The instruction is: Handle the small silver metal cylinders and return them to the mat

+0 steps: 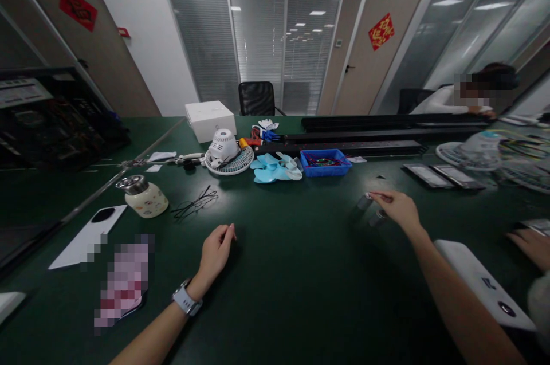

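Observation:
My right hand (396, 210) reaches over the right half of the green table, its thumb and finger pinched at the top end of a small grey metal cylinder (364, 202). Just below the fingers stands a second small cylinder (377, 218), partly hidden by the hand. Both are too small and dim to tell their exact kind. On the left side my left hand (216, 250) rests on the tabletop with its fingers curled in, and nothing shows in it. A watch (187, 299) with a pale strap is on that wrist.
Glasses (195, 204), a cream flask (146, 199) and a pixelated pink item (124, 279) lie left. Farther back are light-blue fan blades (275, 170), a blue tray (325, 171) and a white fan (224, 150). A white device (481, 279) and another person's hand (530, 246) are right.

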Demonstrator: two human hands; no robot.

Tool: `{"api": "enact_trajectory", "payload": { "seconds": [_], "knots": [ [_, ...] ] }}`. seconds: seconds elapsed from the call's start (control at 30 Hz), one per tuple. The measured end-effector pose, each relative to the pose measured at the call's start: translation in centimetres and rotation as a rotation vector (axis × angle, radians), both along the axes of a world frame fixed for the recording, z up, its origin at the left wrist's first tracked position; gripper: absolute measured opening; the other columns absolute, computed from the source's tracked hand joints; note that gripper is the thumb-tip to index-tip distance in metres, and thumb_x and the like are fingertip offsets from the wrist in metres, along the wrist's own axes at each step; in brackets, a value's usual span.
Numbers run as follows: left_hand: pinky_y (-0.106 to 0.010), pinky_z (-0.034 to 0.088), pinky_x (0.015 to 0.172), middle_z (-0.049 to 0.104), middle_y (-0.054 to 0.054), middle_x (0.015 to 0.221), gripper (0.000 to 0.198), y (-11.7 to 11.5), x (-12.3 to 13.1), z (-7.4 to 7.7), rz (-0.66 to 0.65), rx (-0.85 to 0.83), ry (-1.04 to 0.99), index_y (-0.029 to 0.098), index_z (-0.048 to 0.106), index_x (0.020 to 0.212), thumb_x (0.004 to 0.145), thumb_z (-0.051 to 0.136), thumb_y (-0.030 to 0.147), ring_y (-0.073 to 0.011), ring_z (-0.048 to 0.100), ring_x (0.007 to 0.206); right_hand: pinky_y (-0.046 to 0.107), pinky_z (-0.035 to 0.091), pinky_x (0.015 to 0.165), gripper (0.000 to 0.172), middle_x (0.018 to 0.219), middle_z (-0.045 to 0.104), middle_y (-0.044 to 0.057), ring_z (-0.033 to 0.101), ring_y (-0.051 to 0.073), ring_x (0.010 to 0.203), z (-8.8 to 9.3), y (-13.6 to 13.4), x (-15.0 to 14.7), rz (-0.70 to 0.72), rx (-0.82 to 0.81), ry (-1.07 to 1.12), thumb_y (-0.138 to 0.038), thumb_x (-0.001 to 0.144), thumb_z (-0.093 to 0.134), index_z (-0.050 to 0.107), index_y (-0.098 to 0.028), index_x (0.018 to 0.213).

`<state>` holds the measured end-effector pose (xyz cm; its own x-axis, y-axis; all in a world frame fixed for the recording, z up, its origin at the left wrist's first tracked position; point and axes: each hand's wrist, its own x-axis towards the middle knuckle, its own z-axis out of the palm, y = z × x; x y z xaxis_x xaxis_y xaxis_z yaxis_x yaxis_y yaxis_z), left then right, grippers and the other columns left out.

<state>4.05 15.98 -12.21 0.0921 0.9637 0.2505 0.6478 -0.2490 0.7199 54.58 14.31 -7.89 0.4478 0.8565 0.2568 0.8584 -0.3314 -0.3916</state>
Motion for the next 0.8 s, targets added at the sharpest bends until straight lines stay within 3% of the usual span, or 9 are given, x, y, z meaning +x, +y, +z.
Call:
{"api": "enact_trajectory", "payload": {
  "seconds": [0.2,0.33,0.47,0.57,0.67,0.8],
  "knots": [
    [-0.025,0.038,0.06,0.057,0.0,0.063,0.045,0.1,-0.1,-0.2,-0.006,0.029,0.011,0.02,0.056,0.063,0.091,0.035,0.049,-0.016,0.054,0.061,0.031,0.042,0.055,0.057,0.073,0.068,0.012,0.062,0.021,0.064,0.0,-0.5,0.0,0.032,-0.039,0.062,-0.063,0.077,0.05,0.073,-0.019,0.104],
    [-0.025,0.038,0.059,0.056,0.001,0.062,0.044,0.0,-0.1,-0.2,0.002,0.025,-0.002,0.02,0.055,0.063,0.091,0.036,0.048,-0.0155,0.053,0.06,0.037,0.052,0.068,0.068,0.093,0.071,0.01,0.066,0.024,0.076,-1.7,-2.9,0.4,0.114,0.171,0.181,-0.064,0.07,0.056,0.064,-0.018,0.119],
    [-0.025,0.038,0.06,0.055,0.001,0.063,0.044,0.2,-0.1,-0.5,-0.021,0.014,0.012,0.021,0.055,0.063,0.092,0.036,0.048,-0.0155,0.053,0.06,0.041,0.054,0.085,0.075,0.107,0.07,0.01,0.066,0.028,0.097,-3.6,-5.7,0.4,0.205,0.144,0.391,-0.056,0.06,0.071,0.059,-0.019,0.124],
    [-0.026,0.037,0.06,0.055,0.001,0.063,0.043,0.3,-0.1,-0.7,-0.028,0.013,0.031,0.02,0.056,0.064,0.092,0.037,0.047,-0.0155,0.053,0.061,0.044,0.053,0.089,0.073,0.106,0.07,0.012,0.066,0.029,0.097,-4.0,-6.3,-0.4,0.185,0.174,0.476,-0.055,0.059,0.073,0.061,-0.016,0.12],
    [-0.026,0.038,0.06,0.055,0.001,0.064,0.043,0.1,0.0,-0.5,-0.026,0.019,0.02,0.02,0.057,0.064,0.092,0.038,0.046,-0.0153,0.053,0.061,0.044,0.054,0.088,0.064,0.1,0.071,0.012,0.068,0.028,0.092,-3.6,-5.6,-3.0,0.236,0.189,0.507,-0.054,0.062,0.072,0.064,-0.016,0.113],
    [-0.027,0.043,0.067,0.063,-0.002,0.077,0.035,-0.8,1.3,0.7,-0.128,0.037,-0.03,0.02,0.064,0.075,0.091,0.044,0.045,-0.0172,0.057,0.073,0.04,0.053,0.088,0.052,0.103,0.07,0.009,0.067,0.022,0.092,-2.9,-3.9,-10.5,0.511,0.105,0.559,-0.045,0.07,0.071,0.063,-0.019,0.114]
  ]
}}
